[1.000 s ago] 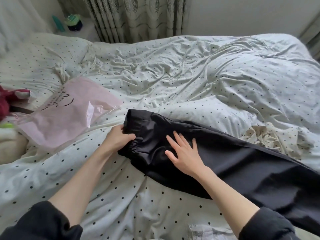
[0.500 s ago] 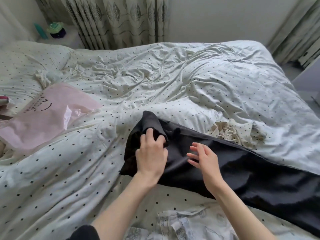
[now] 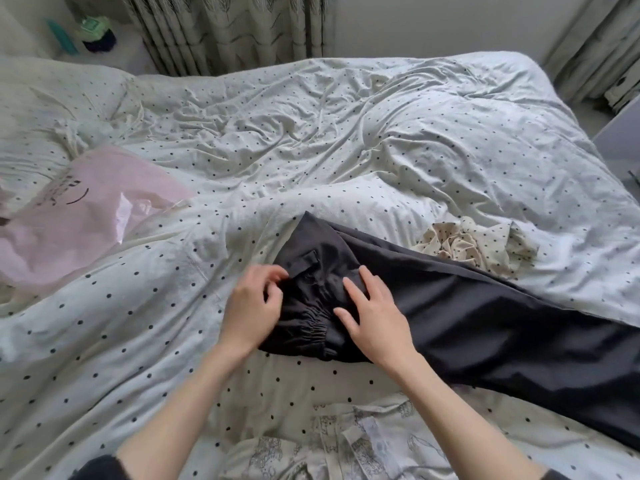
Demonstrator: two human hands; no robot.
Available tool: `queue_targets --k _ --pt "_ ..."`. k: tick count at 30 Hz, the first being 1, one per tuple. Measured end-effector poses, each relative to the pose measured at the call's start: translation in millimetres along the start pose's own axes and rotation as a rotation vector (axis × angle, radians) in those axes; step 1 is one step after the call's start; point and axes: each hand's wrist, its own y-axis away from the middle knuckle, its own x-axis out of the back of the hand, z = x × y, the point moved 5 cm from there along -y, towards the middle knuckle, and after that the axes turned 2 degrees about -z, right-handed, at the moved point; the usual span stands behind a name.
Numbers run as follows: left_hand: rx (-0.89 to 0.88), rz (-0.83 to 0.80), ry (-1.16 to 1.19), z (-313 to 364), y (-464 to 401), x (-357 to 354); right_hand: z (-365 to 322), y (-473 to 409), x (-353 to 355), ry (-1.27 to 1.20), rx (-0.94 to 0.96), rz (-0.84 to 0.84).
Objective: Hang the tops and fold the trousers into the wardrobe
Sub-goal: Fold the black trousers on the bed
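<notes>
Rumpled white bedding with black dots [image 3: 346,140] covers the big bed. On it lie long black trousers [image 3: 485,317], waist end near the middle, legs running off to the right. The left hand [image 3: 252,306] pinches the waist edge with curled fingers. The right hand [image 3: 374,317] presses flat on the cloth, fingers spread. A shiny pink plastic bag [image 3: 79,216] lies far left, and a crumpled cream dotted cloth [image 3: 474,244] sits just behind the trousers.

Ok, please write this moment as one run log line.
left hand: pinches waistband | right hand: flat on black trousers | trousers: unfolded on bed
</notes>
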Motion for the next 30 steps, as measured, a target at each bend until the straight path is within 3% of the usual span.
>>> queue_targets --k 3,5,11,14,17,19,22,26,28,30 --pt "0.332 -0.320 0.050 -47 -23 -12 4 -1 -4 0.125 0.003 0.057" --pt "0.374 -0.489 0.161 -57 -24 -22 9 -7 1 0.066 -0.046 0.097" --pt "0.451 -0.514 0.358 -57 -22 -31 28 -18 46 -0.370 -0.192 0.313" --pt "0.474 -0.519 0.440 -48 -24 -36 22 -15 59 -0.337 -0.242 0.359" --pt "0.515 -0.488 0.468 -43 -26 -35 -17 17 54 -0.089 0.033 0.536" --pt "0.548 -0.490 0.471 -39 -27 -29 -32 29 25 -0.037 0.113 0.340" --pt "0.543 -0.480 0.426 -18 -25 -20 -8 24 -2 -0.324 -0.154 0.000" --pt "0.385 -0.311 0.131 42 -20 -15 18 21 9 -1.011 -0.314 -0.132" --pt "0.302 -0.318 0.017 80 -9 -24 28 31 13 -1.326 -0.417 -0.207" --pt "0.229 -0.349 -0.108 115 4 -44 52 43 23 -1.474 -0.503 -0.209"
